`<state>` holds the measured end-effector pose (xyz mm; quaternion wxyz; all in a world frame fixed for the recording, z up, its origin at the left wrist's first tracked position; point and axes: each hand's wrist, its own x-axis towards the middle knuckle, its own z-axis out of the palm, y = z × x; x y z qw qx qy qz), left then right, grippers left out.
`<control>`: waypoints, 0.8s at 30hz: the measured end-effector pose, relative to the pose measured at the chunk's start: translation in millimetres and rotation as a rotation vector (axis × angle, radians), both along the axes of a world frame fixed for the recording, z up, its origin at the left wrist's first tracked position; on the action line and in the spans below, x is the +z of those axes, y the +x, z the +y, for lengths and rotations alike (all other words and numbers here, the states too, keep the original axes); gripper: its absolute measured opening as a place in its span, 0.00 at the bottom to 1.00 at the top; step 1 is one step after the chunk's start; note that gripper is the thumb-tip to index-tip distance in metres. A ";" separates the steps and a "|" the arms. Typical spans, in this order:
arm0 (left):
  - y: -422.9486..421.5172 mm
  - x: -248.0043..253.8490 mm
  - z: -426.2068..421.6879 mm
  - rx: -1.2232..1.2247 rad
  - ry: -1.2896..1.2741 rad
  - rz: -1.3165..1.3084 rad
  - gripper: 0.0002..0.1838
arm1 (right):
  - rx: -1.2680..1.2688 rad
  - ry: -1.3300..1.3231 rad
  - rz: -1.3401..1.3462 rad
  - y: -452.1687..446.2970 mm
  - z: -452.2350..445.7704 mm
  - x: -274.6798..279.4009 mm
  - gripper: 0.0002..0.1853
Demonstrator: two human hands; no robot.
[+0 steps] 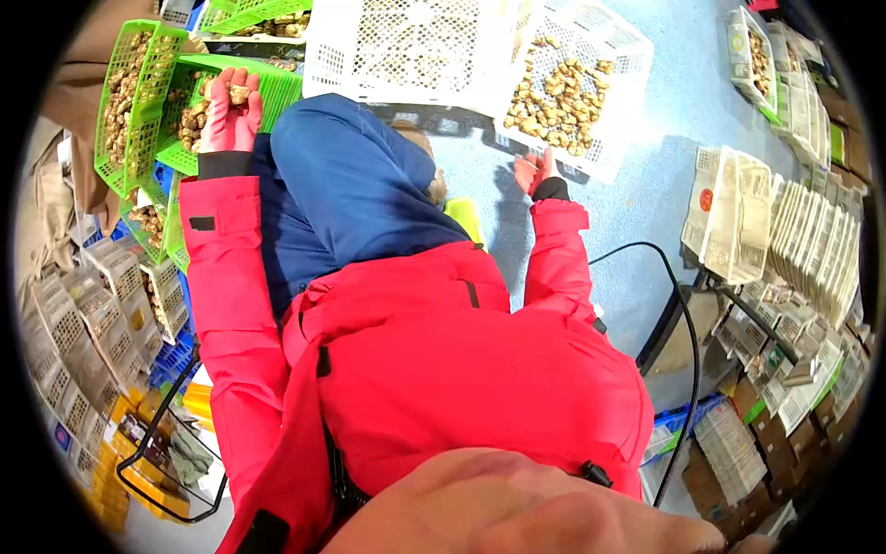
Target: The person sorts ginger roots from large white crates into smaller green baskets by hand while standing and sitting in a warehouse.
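My left hand [233,118] is palm up over a green basket [277,85], its fingers curled around a few small, knobbly brown pieces [240,95] that look like mushrooms or bulbs. More such pieces [192,125] lie in that basket under and beside the hand. My right hand [534,173] is held near the front edge of a white perforated basket [629,102], fingers apart and loosely bent, with nothing visible in it. Golden-brown pieces [565,97] are spread over this basket's floor.
An upturned-looking white crate [323,55] stands ahead, beyond my bent knee [341,157]. A tilted green basket [109,175] of brown pieces is at far left. Stacked white baskets [817,245] line the right side. A black curved bar [694,351] rises near my right elbow.
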<state>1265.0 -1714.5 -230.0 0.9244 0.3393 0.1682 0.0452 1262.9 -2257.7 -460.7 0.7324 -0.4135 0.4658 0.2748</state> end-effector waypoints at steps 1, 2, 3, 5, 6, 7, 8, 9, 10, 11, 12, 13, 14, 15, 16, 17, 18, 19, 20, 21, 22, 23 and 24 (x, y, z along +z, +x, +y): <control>2.8 5.8 -6.3 -0.008 0.035 0.003 0.19 | 0.195 0.060 -0.113 10.9 14.5 28.6 0.36; 3.8 9.5 -11.0 -0.020 0.016 0.007 0.18 | 0.279 0.117 -0.181 26.7 23.4 35.9 0.35; 4.5 10.3 -15.8 -0.008 0.033 0.022 0.19 | 0.358 0.169 -0.249 43.8 30.6 41.8 0.35; 7.0 14.2 -23.4 0.016 0.070 0.043 0.20 | 0.336 -0.327 -0.576 79.5 61.5 75.2 0.29; 7.9 20.5 -32.8 0.051 0.075 0.060 0.22 | 0.416 -0.498 -0.671 100.0 79.8 91.5 0.29; 9.2 24.6 -38.7 0.035 0.081 0.045 0.24 | 0.493 -0.675 -0.760 117.6 94.8 97.6 0.30; 10.5 29.5 -46.8 0.030 0.071 0.059 0.24 | 0.528 -0.808 -0.887 144.2 108.4 36.2 0.31; 11.2 33.5 -51.6 0.027 0.061 0.071 0.24 | 0.628 -0.910 -0.820 155.0 119.3 28.2 0.33; 9.6 29.1 -47.9 -0.023 0.033 0.014 0.24 | 0.732 -1.006 -0.751 165.3 130.4 21.4 0.35; 8.3 24.2 -43.2 -0.065 0.011 -0.046 0.24 | 0.892 -1.057 -0.481 170.1 140.6 63.2 0.38; 6.5 27.1 -41.3 -0.041 0.064 -0.036 0.25 | 0.846 -1.129 -0.613 176.5 135.2 52.6 0.34; 5.0 28.0 -37.4 -0.039 0.016 -0.042 0.25 | 0.802 -1.206 -0.744 182.0 129.9 43.8 0.30; 3.8 30.6 -31.5 -0.063 0.010 -0.094 0.25 | 1.003 -1.275 -0.712 188.5 126.3 51.8 0.31; -1.7 33.0 -28.1 -0.089 0.001 -0.133 0.26 | 1.201 -1.340 -0.694 194.8 123.1 61.6 0.33; -5.7 37.8 -25.9 -0.030 0.029 -0.035 0.28 | 1.329 -1.296 -0.894 210.3 97.7 28.7 0.33; -13.3 36.2 -12.3 0.001 0.015 -0.007 0.27 | 0.826 -0.955 -0.573 180.8 102.8 75.4 0.31; -19.6 34.3 -13.7 -0.014 -0.111 -0.158 0.24 | 1.101 -1.356 -0.549 181.7 101.9 102.6 0.34; -26.8 33.5 -8.9 0.000 -0.208 -0.148 0.22 | 0.842 -0.864 -0.636 183.2 75.8 74.9 0.32; -39.8 36.6 -15.3 0.118 -0.126 -0.062 0.21 | 0.552 -0.397 -0.611 184.3 49.3 47.7 0.31; -41.8 33.8 -20.1 0.119 -0.153 -0.062 0.19 | 0.785 -1.038 -0.577 180.4 42.7 78.4 0.26; -39.8 31.6 -18.7 0.053 -0.058 -0.050 0.17 | 0.562 -0.949 -0.597 173.3 32.8 103.7 0.23; -36.3 48.0 -46.7 0.216 0.123 0.136 0.17 | 0.338 -0.860 -0.631 167.2 24.0 128.3 0.21; -41.4 50.1 -47.5 0.218 0.107 0.117 0.17 | 0.258 -0.875 -0.658 171.2 26.3 137.7 0.20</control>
